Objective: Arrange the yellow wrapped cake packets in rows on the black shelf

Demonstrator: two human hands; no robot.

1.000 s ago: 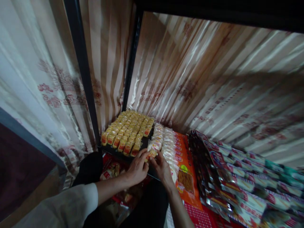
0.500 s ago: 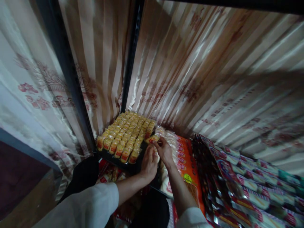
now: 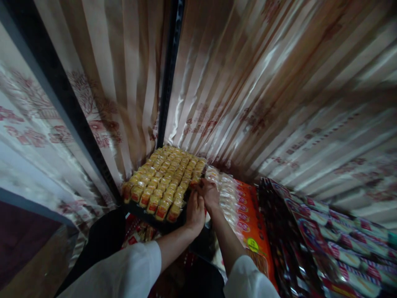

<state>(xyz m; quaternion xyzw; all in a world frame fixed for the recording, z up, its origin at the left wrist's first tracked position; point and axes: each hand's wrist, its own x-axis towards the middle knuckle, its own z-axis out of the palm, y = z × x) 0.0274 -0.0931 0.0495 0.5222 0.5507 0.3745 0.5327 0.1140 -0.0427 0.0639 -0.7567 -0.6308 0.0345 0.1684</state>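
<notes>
Fingers (image 3: 201,186) of the right hand (image 3: 209,194), closed on a pack (image 3: 194,181), now reach the yellow row (image 3: 197,169), lengthening it; whether the left hand (image 3: 195,213) grips cannot be told.

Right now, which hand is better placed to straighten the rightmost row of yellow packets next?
Probably your right hand: its fingers are at the near end of that row, while your left hand sits farther back.

Left sleeve (image 3: 133,267): ours is whitish and loose
Right sleeve (image 3: 248,281): we see matching pale cloth
Legs (image 3: 104,238): we wear black
Left hand (image 3: 196,214), right hand (image 3: 209,193): ours, both bare
</notes>
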